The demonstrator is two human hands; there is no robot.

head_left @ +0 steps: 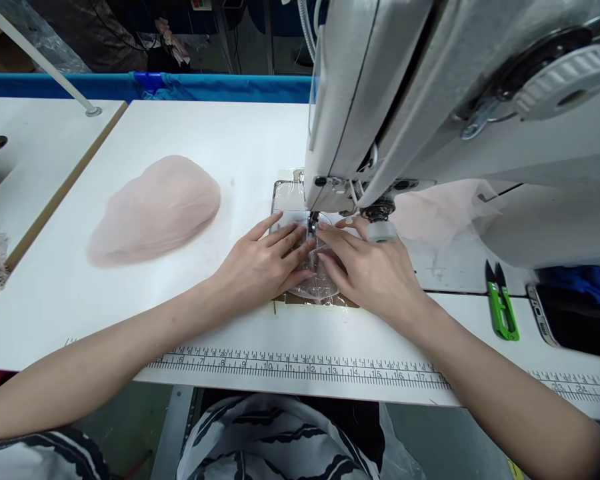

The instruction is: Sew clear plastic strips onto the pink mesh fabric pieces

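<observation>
My left hand point(261, 260) lies flat with its fingers apart, pressing on a thin, sheer piece of fabric point(316, 287) on the sewing machine's bed. From the other side, my right hand point(373, 270) rests on the same fabric with fingers stretched out, its fingertips close to the presser foot point(313, 222). The sewing machine's head point(350, 100) hangs right above both hands. Part of the fabric shows between my thumbs; the rest is hidden under my hands. I cannot make out the needle tip.
A pile of sheer pale pink pieces point(155, 210) lies at left. More pink fabric point(440, 210) sits under the machine arm. Green thread snips point(502, 303) and a phone point(575, 320) are at right. A ruler strip point(290, 367) runs along the front edge. A pole point(40, 60) stands at back left.
</observation>
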